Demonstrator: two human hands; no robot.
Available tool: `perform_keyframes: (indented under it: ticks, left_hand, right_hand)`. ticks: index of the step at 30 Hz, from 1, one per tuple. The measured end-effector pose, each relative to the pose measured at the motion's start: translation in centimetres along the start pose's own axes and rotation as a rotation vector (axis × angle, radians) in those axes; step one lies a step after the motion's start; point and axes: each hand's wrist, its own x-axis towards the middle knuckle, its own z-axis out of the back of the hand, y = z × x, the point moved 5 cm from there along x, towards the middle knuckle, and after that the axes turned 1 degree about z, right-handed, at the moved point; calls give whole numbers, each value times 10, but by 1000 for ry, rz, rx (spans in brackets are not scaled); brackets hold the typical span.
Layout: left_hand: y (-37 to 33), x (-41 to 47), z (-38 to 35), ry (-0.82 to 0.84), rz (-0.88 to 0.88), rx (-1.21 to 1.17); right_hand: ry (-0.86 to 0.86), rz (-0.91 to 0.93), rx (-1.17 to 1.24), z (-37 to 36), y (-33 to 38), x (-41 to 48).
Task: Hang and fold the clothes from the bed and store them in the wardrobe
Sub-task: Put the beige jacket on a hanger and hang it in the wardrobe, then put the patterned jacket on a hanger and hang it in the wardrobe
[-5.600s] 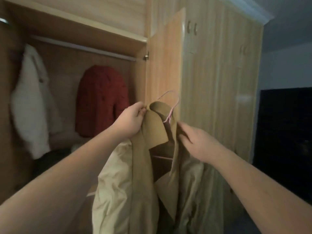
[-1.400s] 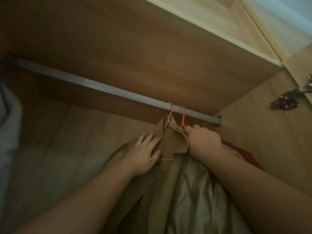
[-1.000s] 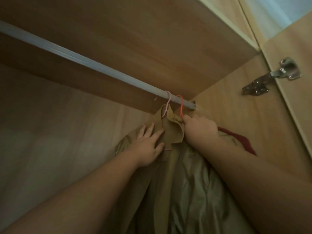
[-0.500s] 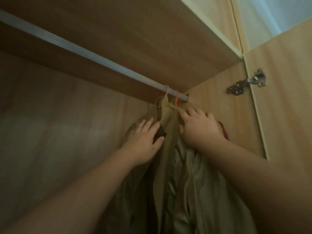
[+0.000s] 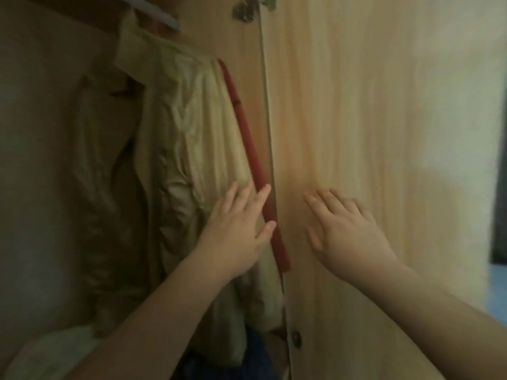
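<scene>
**Two open hands at the wardrobe, one coat hung**

The left hand lies flat with straight, spread fingers against the hanging tan coat, its fingertips reaching the one red garment squeezed just right of the coat. The right hand is also flat, fingers straight and slightly apart, over the wooden wardrobe door; whether the palm touches the wood cannot be told. Neither hand grips anything. The coat hangs inside the wardrobe at the far right end of the single rail. One metal hinge sits at the door's top. Lower left, something pale lies blurred.
</scene>
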Motion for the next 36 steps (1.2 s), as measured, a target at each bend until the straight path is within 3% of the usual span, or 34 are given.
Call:
perform_keyframes:
  ticks: [10, 16, 23, 26, 36]
  left_hand:
    - [-285, -94, -190, 393, -251, -201]
    - [-501, -142, -257, 482, -360, -332]
    - [-735, -200, -305, 584, -489, -434]
    - [-804, -230, -322, 666, -602, -378]
    - [-948, -233, -413, 812, -678, -403]
  right_hand:
    - [254, -432, -90, 9, -209, -293]
    - [420, -613, -203, 66, -353, -454]
    - [473, -769, -245, 146, -492, -610]
    - [536, -876, -216, 161, -533, -667]
    - [628, -1079, -144, 145, -659, -776]
